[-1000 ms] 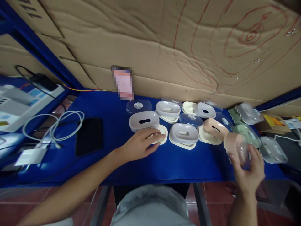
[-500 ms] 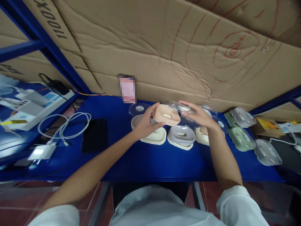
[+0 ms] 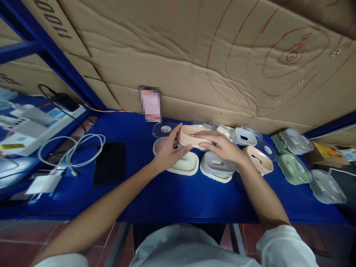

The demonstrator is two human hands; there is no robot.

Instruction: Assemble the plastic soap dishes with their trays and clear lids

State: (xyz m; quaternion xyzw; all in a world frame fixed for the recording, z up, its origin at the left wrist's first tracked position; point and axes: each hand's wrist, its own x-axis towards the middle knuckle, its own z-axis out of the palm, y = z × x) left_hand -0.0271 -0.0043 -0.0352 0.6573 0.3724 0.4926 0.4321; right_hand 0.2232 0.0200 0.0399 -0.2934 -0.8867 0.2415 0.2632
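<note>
Both of my hands are on a peach soap dish [image 3: 187,136] above the table. My left hand [image 3: 167,151] grips its left end, thumb along the near side. My right hand [image 3: 221,145] lies over its right part, fingers reaching across the top and thumb at the near wall, hiding much of the inside. Below sit a cream soap dish [image 3: 185,165] and a grey soap dish [image 3: 218,163] on a cream base. Another peach soap dish [image 3: 258,160] rests right of my right forearm. Behind the hands are clear lids and a light grey tray [image 3: 245,136].
Green soap boxes [image 3: 293,170] and a grey soap box [image 3: 328,186] with clear lids stand at the right. A clear lid [image 3: 160,129] lies back left. On the left are a black phone [image 3: 108,163], a white cable [image 3: 69,163] and a power strip [image 3: 41,129]. Cardboard [image 3: 172,55] walls the back.
My right hand has let go of a clear lid and moved onto the held peach dish. That dish has tilted and shifted slightly left. The view has shifted a little.
</note>
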